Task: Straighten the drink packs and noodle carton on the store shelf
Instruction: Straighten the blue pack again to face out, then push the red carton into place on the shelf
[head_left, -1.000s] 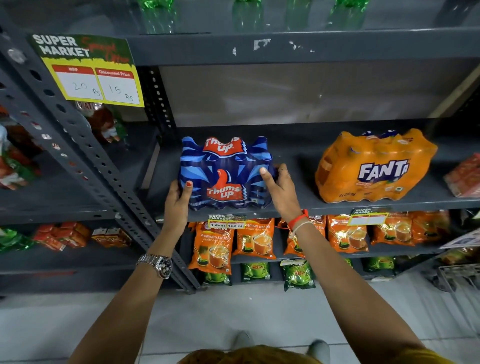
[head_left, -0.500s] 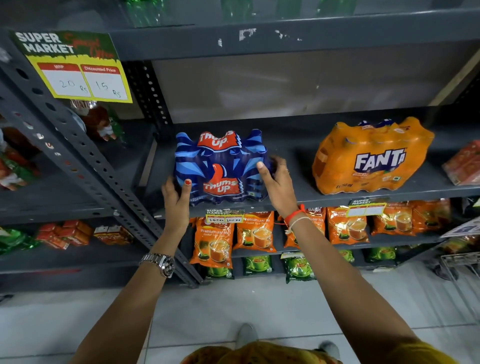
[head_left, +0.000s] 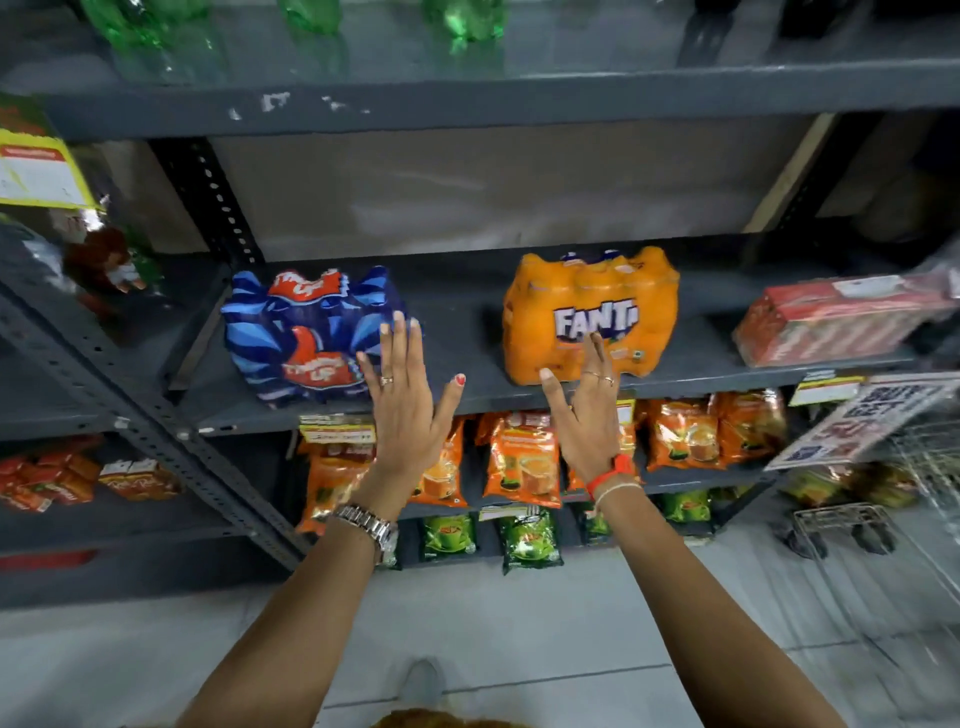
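Observation:
A blue Thums Up drink pack (head_left: 301, 332) stands on the grey middle shelf (head_left: 467, 343) at the left. An orange Fanta drink pack (head_left: 587, 312) stands to its right, turned slightly. A red noodle carton (head_left: 836, 322) lies at the shelf's right end, tilted. My left hand (head_left: 402, 400) is open in the air, its fingertips in front of the blue pack's right edge. My right hand (head_left: 587, 415) is open too, with its fingers raised in front of the Fanta pack's lower face. Neither hand holds anything.
Green bottles (head_left: 156, 21) stand on the top shelf. Orange tea pouches (head_left: 519, 457) and green pouches (head_left: 530, 540) hang below the middle shelf. A slanted shelf post (head_left: 156, 415) runs at the left. A wire trolley (head_left: 883, 519) and a promo sign (head_left: 862, 421) sit at the right.
Both hands have let go of the Thums Up pack and moved right. The view has swung right, so the Fanta pack and the red carton are nearer the middle.

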